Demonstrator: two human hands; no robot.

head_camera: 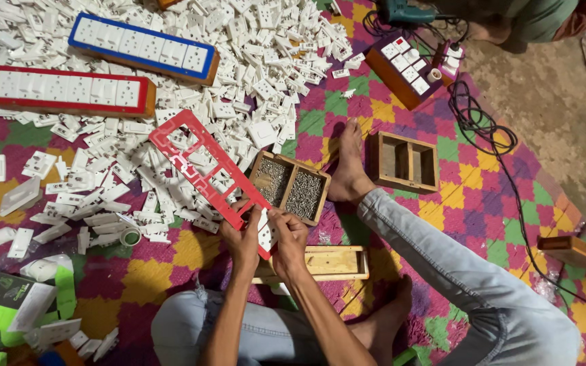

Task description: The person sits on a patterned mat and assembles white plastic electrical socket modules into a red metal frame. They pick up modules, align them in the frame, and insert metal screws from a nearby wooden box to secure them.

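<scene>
My left hand [242, 234] and my right hand [289, 234] both grip the near end of a long red plastic frame [198, 166] with several rectangular cut-outs. Between the fingers sits a white socket module [264, 234], pressed into the frame's last opening. The frame slants up and left over a big pile of white socket and switch parts [191, 102]. Just beyond my hands stands a small wooden tray [291, 186] with two compartments of metal screws.
Two assembled power strips, one blue-edged [144, 49] and one red-edged [72, 90], lie on the pile. An empty wooden box [402, 161], a wooden bar [327, 262], another strip [412, 68], a black cable [476, 122] and a drill [401, 12] lie on the patterned mat.
</scene>
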